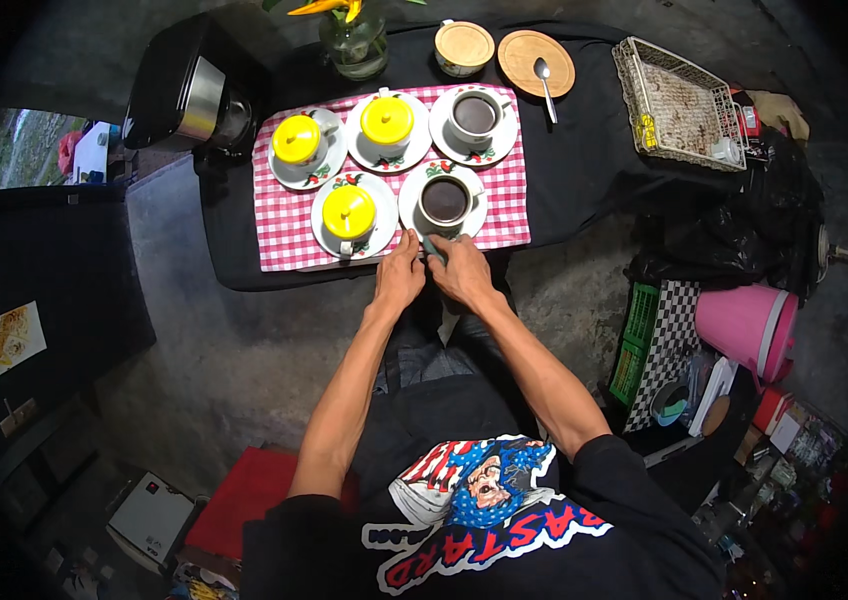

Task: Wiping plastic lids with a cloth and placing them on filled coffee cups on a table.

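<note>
Two hands meet at the front edge of a red-and-white checked cloth. My right hand holds a small grey-green piece, perhaps folded cloth, against the near rim of a white saucer. On that saucer stands an uncovered cup of dark drink. My left hand has its fingertips at the saucer's near left rim; whether it grips anything is hidden. Left of it is a cup with a yellow lid. Behind stand two more yellow-lidded cups and another uncovered cup, all on saucers.
A black coffee maker stands at the left, a glass vase behind the cups. Farther right are a wood-lidded cup, a round wooden board with a metal spoon, and a wire basket. A pink bucket sits lower right.
</note>
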Action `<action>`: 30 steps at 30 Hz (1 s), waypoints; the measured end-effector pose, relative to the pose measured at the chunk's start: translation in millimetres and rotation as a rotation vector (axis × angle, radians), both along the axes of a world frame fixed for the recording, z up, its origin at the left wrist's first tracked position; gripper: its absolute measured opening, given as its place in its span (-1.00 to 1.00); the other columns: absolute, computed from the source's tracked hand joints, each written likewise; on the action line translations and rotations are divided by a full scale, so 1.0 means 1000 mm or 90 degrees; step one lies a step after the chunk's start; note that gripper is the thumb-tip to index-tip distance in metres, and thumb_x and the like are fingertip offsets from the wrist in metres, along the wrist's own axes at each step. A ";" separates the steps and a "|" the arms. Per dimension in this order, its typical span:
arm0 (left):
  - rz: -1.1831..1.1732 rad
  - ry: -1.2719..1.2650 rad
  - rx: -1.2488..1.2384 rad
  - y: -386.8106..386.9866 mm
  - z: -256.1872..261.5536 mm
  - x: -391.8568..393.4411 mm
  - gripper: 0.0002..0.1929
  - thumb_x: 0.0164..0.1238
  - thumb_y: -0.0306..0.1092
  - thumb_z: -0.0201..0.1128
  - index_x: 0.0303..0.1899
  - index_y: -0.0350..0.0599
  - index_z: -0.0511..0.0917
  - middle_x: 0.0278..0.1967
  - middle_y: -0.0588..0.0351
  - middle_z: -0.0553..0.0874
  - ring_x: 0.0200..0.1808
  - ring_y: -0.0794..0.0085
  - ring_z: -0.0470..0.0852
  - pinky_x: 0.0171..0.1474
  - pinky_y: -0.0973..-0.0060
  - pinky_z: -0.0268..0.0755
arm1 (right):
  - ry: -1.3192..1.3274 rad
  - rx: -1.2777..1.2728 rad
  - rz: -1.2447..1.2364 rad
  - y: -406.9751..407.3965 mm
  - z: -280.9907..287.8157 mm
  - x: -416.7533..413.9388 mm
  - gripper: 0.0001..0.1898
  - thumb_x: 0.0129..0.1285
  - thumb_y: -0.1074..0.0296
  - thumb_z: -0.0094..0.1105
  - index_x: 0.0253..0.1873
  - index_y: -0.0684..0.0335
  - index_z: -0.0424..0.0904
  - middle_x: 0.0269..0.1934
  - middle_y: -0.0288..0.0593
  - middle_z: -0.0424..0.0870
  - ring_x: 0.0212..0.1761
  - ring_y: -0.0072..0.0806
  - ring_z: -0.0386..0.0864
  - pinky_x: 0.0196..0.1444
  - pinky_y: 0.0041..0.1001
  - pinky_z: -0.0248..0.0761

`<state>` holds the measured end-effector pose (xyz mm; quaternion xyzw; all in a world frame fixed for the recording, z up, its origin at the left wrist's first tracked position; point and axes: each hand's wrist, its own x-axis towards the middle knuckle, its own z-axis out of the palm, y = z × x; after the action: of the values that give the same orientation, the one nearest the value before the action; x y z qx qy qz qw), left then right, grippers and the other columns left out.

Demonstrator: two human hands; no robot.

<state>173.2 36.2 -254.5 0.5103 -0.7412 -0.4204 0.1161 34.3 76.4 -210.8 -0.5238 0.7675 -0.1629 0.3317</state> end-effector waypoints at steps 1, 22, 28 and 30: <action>-0.003 0.010 0.002 -0.001 0.000 0.002 -0.44 0.16 -0.51 0.10 0.26 -0.37 0.35 0.27 -0.34 0.36 0.29 -0.03 0.39 0.32 0.34 0.28 | -0.088 0.019 0.013 0.000 0.001 -0.002 -0.59 0.16 0.29 0.22 0.13 0.21 0.59 -0.15 0.25 0.62 -0.07 0.08 0.61 0.02 -0.21 0.48; 0.004 0.021 -0.038 0.002 -0.008 0.003 -0.46 0.15 -0.53 0.07 0.25 -0.36 0.38 0.24 -0.35 0.40 0.24 -0.06 0.44 0.30 0.32 0.31 | 0.122 -0.003 -0.010 0.008 -0.004 -0.035 -0.61 0.22 0.24 0.16 0.15 0.15 0.53 -0.18 0.21 0.53 -0.09 0.08 0.55 -0.05 -0.09 0.46; -0.011 0.033 -0.086 0.003 -0.015 0.004 -0.47 0.16 -0.54 0.04 0.24 -0.41 0.37 0.23 -0.37 0.41 0.17 -0.12 0.50 0.24 0.27 0.37 | 0.027 0.002 -0.025 0.007 -0.003 -0.002 -0.58 0.21 0.22 0.18 0.15 0.23 0.56 -0.12 0.27 0.59 -0.05 0.04 0.60 0.02 -0.16 0.46; -0.009 0.032 -0.082 0.006 -0.016 0.006 -0.48 0.17 -0.55 0.03 0.24 -0.42 0.36 0.23 -0.37 0.40 0.16 -0.13 0.51 0.23 0.26 0.38 | -0.101 -0.031 0.000 0.007 -0.006 -0.003 -0.57 0.21 0.22 0.19 0.16 0.23 0.56 -0.13 0.23 0.63 -0.08 -0.05 0.63 -0.01 -0.22 0.47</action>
<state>179.2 42.5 -270.5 0.4859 -0.7669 -0.3856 0.1646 31.4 82.9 -217.2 -0.5168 0.7347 -0.2228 0.3788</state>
